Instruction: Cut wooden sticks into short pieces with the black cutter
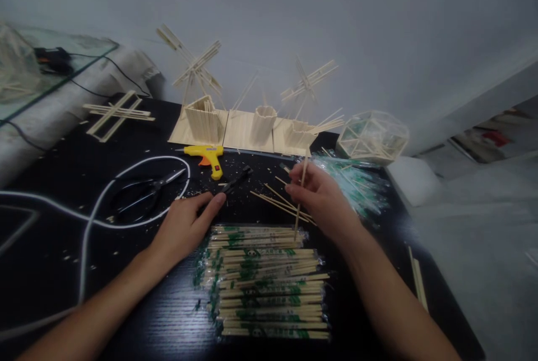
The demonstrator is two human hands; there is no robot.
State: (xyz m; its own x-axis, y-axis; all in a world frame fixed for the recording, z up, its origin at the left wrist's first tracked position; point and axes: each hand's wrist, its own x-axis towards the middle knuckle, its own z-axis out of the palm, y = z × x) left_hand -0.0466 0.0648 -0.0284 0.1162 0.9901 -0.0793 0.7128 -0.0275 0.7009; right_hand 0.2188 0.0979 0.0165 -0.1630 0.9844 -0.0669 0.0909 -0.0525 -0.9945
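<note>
My right hand [321, 195] holds a thin wooden chopstick [301, 193] upright, its lower tip just above a pile of wrapped chopsticks [264, 282] on the black table [63, 204]. Loose bare sticks [277, 199] lie fanned under that hand. My left hand [187, 223] rests flat on the table, its fingertips touching small black cutters [236, 179]. A yellow glue gun [207, 156] lies just beyond, and black scissors [145, 193] sit to the left.
Three stick windmill models [252, 120] stand on wooden bases at the back. A stick-frame dome [372, 135] sits at the right, with torn green wrappers [357, 181] beside it. A white cable [96, 209] loops across the left. A stick cross [117, 113] lies far left.
</note>
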